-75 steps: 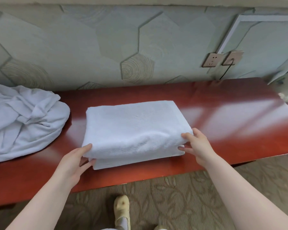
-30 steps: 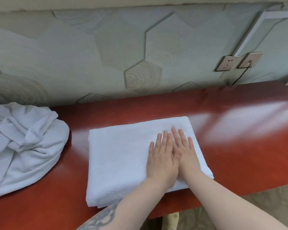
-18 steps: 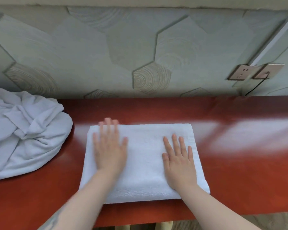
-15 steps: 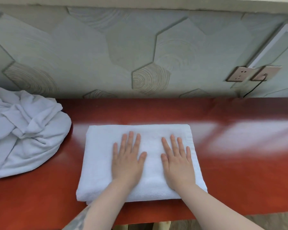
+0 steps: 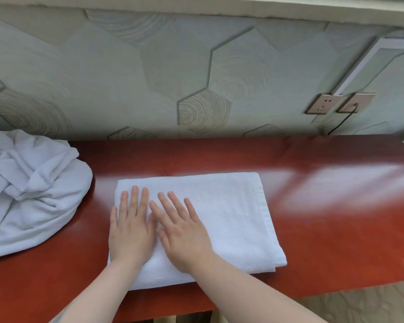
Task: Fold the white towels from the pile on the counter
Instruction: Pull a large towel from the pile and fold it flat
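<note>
A folded white towel [image 5: 233, 213] lies flat in the middle of the red-brown counter [image 5: 336, 229], a thick rectangle with its long side across. My left hand [image 5: 131, 227] rests palm down on the towel's left part, fingers spread. Beside it, my right hand [image 5: 182, 231] also presses flat on the towel, its thumb touching the left hand. Neither hand grips anything. At the far left sits the pile of crumpled white towels [image 5: 26, 187], apart from the folded one.
A grey-green wall with hexagon panels rises right behind the counter. Two wall sockets [image 5: 341, 102] sit at the right, with a black cable [image 5: 341, 123] hanging to the counter. Patterned carpet [image 5: 364, 301] shows below the counter's front edge.
Both flat hands slid left across the folded towel and came together at its left part. The towel stayed in place on the counter.
</note>
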Demonstrator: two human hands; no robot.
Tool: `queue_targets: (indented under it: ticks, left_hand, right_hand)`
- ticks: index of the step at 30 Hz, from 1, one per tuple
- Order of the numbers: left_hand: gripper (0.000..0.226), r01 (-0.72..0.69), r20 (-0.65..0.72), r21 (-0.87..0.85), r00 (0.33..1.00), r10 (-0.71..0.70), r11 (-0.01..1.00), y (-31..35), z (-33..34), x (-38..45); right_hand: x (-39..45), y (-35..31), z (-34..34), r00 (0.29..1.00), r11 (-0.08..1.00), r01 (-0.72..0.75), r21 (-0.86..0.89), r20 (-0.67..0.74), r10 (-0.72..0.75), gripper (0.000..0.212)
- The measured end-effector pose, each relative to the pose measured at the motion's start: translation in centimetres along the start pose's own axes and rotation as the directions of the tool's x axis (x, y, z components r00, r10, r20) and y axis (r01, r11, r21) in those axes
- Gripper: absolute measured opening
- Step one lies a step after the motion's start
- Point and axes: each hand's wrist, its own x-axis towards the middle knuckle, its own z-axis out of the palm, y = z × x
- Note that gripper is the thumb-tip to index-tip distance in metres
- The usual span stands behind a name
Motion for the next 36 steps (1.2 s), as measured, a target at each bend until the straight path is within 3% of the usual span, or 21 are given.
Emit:
queue_targets:
  ticks: [2,4,7,8,9,11,12,13,15,18,20,22,24,26,28,29,31,34,36]
  left_hand:
    - [0.063,0.0,0.005,-0.052,1.0,0.001,0.999,-0.2,0.1,0.0]
    - [0.063,0.002,0.009,-0.066,1.0,-0.001,0.998,0.0,0.0,0.3]
    - [0.064,0.013,0.023,-0.055,1.0,-0.012,0.998,0.5,-0.1,0.5]
    - [0.065,0.014,0.026,-0.06,1.0,-0.012,0.998,0.4,-0.1,0.4]
    - [0.065,0.011,0.02,-0.068,1.0,-0.01,0.998,0.3,0.0,0.4]
    - [0.065,-0.003,0.022,-0.098,1.0,0.005,0.995,0.0,0.1,0.3]
    - [0.064,-0.016,0.028,-0.108,0.999,0.019,0.994,-0.2,0.0,0.3]
    - [0.062,-0.032,0.037,-0.112,0.999,0.036,0.993,-0.3,-0.1,0.3]
    - [0.06,-0.041,0.062,-0.126,0.997,0.049,0.991,-0.5,-0.4,0.5]
    - [0.061,-0.03,0.101,-0.198,0.994,0.051,0.98,-0.5,-1.1,0.6]
    - [0.062,-0.008,0.104,-0.373,0.993,0.05,0.928,-1.0,-1.9,0.4]
    - [0.062,0.082,0.097,-0.627,0.995,-0.027,0.775,-2.4,-2.9,-0.3]
    - [0.059,0.277,0.184,-0.779,0.959,-0.218,0.563,-4.2,-3.7,-2.0]
    - [0.05,0.503,0.396,-0.837,0.828,-0.397,0.215,-5.7,-4.9,-4.6]
    - [0.042,0.619,0.633,-0.762,0.649,-0.422,-0.191,-6.1,-5.7,-7.1]
    - [0.043,0.629,0.713,-0.7,0.585,-0.387,-0.338,-6.0,-5.9,-8.2]
    - [0.05,0.626,0.814,-0.576,0.501,-0.295,-0.526,-4.9,-6.7,-9.8]
    - [0.061,0.612,0.912,-0.335,0.403,-0.083,-0.716,-2.0,-7.8,-10.5]
    - [0.072,0.585,0.938,-0.21,0.346,0.007,-0.783,0.2,-8.5,-10.5]
  right_hand:
    - [-1.6,3.7,0.7,0.992,0.991,-0.119,-0.065,0.033,0.121,0.055]
    - [-3.9,9.1,0.3,0.942,0.937,-0.33,-0.118,0.019,0.334,0.061]
    - [-4.2,12.6,-2.0,0.764,0.76,-0.633,-0.146,0.042,0.644,0.073]
    - [-3.0,11.0,-2.2,0.759,0.751,-0.645,-0.144,-0.009,0.651,0.073]
    - [-1.9,8.4,-2.0,0.804,0.796,-0.594,-0.117,-0.038,0.594,0.069]
    - [-1.2,3.2,-0.1,0.937,0.932,-0.349,-0.093,-0.002,0.35,0.058]
    - [-1.8,1.8,0.5,0.966,0.963,-0.254,-0.095,0.035,0.258,0.057]
    - [-2.8,1.9,0.3,0.955,0.958,-0.275,-0.076,0.097,0.282,0.058]
    - [-4.9,4.5,-0.5,0.872,0.879,-0.474,-0.043,0.114,0.476,0.064]
    - [-7.9,8.4,-2.2,0.662,0.671,-0.738,-0.073,0.118,0.74,0.06]
    - [-9.2,9.0,-3.3,0.565,0.539,-0.823,0.179,0.178,0.805,0.058]
    - [-10.7,8.6,-4.3,0.451,0.26,-0.771,0.581,0.211,0.867,0.054]
    - [-12.1,8.4,-5.1,0.251,-0.088,-0.605,0.791,0.294,0.922,0.048]
    - [-13.2,8.5,-6.0,0.105,-0.385,-0.399,0.833,0.458,0.883,0.042]
    - [-13.9,8.3,-6.5,0.073,-0.628,-0.19,0.754,0.649,0.757,0.044]
    - [-14.1,8.1,-6.7,0.07,-0.693,-0.138,0.707,0.705,0.705,0.045]
    - [-14.2,7.4,-7.2,0.097,-0.768,-0.099,0.632,0.775,0.625,0.046]
    - [-13.7,6.4,-8.2,0.155,-0.8,-0.11,0.59,0.805,0.573,0.046]
    - [-13.1,5.7,-8.9,0.17,-0.798,-0.197,0.57,0.821,0.545,0.039]
